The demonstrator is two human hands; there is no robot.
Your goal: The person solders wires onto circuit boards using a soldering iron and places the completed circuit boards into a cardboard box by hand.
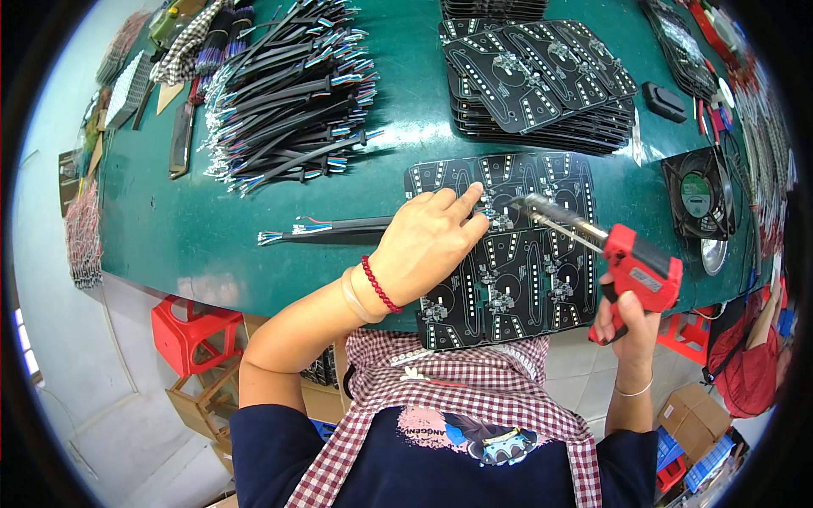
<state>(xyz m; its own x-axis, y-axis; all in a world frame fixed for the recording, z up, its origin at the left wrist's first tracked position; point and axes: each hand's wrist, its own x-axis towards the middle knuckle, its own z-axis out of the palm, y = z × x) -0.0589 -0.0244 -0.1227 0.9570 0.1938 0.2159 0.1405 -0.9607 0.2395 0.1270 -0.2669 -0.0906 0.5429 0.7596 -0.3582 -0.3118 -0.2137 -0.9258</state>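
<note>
Green tabletop (161, 233) near red stool (175, 336).

red stool (172, 340), pale floor (577, 385)

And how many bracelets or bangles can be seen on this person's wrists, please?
3: a red beaded bracelet and a pale bangle on the left wrist, a thin bangle on the right wrist. The wrists' undersides are hidden.

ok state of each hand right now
Left hand: over black cables and circuit boards; grip cannot be told.
Right hand: closed, holding the red soldering gun.
</note>
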